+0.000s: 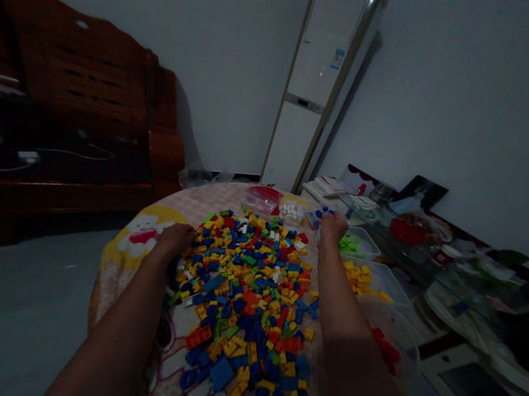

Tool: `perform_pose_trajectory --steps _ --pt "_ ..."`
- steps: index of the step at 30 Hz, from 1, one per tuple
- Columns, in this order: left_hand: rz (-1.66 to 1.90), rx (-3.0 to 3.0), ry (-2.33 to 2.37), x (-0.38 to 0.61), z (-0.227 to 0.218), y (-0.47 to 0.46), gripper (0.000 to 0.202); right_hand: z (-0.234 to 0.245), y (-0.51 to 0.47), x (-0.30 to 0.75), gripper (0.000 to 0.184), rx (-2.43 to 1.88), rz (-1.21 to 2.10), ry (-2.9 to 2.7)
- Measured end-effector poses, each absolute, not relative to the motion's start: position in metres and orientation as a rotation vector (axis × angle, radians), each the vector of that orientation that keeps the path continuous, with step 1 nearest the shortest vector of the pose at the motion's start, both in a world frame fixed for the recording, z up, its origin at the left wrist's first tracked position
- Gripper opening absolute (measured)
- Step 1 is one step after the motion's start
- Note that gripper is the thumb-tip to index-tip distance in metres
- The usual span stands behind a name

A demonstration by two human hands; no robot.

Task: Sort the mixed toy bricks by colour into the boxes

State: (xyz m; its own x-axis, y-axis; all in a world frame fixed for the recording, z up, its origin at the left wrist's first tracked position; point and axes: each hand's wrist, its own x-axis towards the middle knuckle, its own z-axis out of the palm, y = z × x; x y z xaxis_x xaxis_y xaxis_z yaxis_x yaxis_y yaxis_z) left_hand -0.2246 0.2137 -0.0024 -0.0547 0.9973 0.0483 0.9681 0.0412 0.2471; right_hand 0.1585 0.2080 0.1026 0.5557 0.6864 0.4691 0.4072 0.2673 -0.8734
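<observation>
A wide heap of small plastic building bricks (pixel 249 290) in blue, yellow, red, orange and green covers a round table with a patterned cloth (pixel 135 244). My left hand (pixel 173 240) rests at the heap's left edge, fingers curled down among the bricks; what they hold is hidden. My right hand (pixel 333 226) reaches to the far right of the heap, fingers closed around small blue bricks (pixel 325 213). It hovers near a clear tray of green bricks (pixel 353 243).
Clear trays of yellow bricks (pixel 362 279) and red bricks (pixel 386 350) line the table's right side. A red-lidded tub (pixel 262 196) stands at the far edge. A wooden sofa (pixel 64 124) is left, a standing air conditioner (pixel 319 79) behind, a cluttered glass table (pixel 438 254) right.
</observation>
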Motion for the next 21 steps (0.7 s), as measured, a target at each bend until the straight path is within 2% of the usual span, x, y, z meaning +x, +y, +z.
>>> perform_pose_trajectory --steps 8,15,21 --pt "0.325 2.006 2.15 -0.222 0.0 0.212 0.043 0.032 0.064 0.135 0.045 -1.432 0.533 -1.267" --pt "0.207 1.93 2.225 -0.212 0.005 0.211 0.05 0.002 -0.044 0.171 0.032 -1.643 0.201 -1.513" --pt "0.18 1.931 2.19 -0.208 0.008 0.21 0.049 -0.026 -0.077 0.176 0.028 -1.701 0.136 -1.676"
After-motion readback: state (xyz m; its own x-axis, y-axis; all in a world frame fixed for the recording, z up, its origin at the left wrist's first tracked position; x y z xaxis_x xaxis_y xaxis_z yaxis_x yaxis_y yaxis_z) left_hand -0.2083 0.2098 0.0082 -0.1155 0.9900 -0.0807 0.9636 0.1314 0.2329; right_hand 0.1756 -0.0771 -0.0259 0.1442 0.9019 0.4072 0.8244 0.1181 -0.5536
